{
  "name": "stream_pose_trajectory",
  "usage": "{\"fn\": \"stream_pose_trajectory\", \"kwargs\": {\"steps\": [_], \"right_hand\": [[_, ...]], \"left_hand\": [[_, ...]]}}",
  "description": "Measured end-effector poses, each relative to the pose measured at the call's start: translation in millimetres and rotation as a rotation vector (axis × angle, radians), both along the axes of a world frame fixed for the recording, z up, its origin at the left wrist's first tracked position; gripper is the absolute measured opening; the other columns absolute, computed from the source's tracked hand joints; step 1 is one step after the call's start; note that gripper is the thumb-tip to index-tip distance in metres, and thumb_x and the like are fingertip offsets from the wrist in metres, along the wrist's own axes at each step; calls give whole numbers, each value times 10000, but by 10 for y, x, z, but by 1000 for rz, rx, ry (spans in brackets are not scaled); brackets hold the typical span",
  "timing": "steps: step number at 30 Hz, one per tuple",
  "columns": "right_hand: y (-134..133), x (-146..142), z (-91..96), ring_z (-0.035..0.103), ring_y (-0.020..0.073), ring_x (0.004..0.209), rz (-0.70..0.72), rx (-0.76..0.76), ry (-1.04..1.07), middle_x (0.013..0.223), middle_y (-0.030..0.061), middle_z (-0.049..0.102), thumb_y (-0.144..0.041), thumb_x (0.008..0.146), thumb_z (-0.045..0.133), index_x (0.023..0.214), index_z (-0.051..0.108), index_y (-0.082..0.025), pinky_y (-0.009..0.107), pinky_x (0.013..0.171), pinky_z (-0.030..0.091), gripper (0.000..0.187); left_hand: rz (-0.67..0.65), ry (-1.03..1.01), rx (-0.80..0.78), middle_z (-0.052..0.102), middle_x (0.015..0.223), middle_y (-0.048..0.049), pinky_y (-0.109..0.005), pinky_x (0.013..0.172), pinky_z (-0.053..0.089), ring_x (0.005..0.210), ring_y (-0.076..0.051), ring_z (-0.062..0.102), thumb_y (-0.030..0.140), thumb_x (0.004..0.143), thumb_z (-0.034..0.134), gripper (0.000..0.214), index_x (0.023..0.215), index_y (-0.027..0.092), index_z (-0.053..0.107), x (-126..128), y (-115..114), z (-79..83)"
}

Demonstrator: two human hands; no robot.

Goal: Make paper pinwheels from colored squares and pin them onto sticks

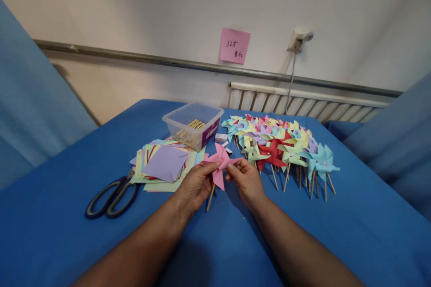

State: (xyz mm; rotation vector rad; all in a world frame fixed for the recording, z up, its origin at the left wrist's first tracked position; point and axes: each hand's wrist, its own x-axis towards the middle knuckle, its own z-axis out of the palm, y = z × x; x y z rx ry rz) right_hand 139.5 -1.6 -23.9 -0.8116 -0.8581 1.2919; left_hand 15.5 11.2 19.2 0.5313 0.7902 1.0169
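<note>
A pink paper pinwheel (pixel 220 166) on a thin wooden stick (pixel 210 197) is held up between my two hands, over the middle of the blue-covered table. My left hand (pixel 200 181) pinches its centre and left side, the stick passing down beside the fingers. On the other side, my right hand (pixel 245 180) has thumb and fingers closed on the pinwheel's right blade. Whatever fastens the centre is covered by the left thumb. Just behind the pinwheel lie small boxes (pixel 221 138), partly hidden by its top blade.
A clear plastic tub (pixel 170 121) with wooden sticks (pixel 191 132) stands behind a pile of coloured paper squares (pixel 164 163). Black-handled scissors (pixel 112 197) lie at left, tips by the paper. Many finished pinwheels (pixel 271 152) are heaped at right. A radiator (pixel 262 101) runs along the wall.
</note>
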Motion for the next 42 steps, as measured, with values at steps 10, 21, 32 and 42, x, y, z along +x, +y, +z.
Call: {"fn": "stream_pose_trajectory", "kwargs": {"steps": [10,21,32,42], "right_hand": [[8,60,29,540,74,513,9,-69,125,678,-3,623,-381,751,685,739,631,-153,204,513,400,235],[58,101,10,453,55,450,-175,-39,10,564,-39,548,-407,762,669,654,564,-162,190,464,341,287],[-20,-24,-15,532,87,518,119,-78,-106,637,-23,605,-412,633,766,822,582,-165,196,466,381,361],[-13,-7,-48,464,60,388,191,-196,-86,500,-51,557,-394,658,728,653,531,-168,183,404,331,300]], "left_hand": [[72,66,29,699,672,-53,-253,609,505,612,-163,640,121,615,744,146,745,98,683,-21,52,-59],[4,73,5,665,595,-36,-239,566,467,544,-138,608,128,615,751,108,674,106,664,-10,18,-68],[69,77,47,651,588,-18,-250,567,478,549,-138,599,142,606,748,135,698,112,655,-13,47,-122],[82,130,65,613,555,15,-223,498,436,489,-112,563,166,612,732,128,644,139,611,-54,74,-104]]}}
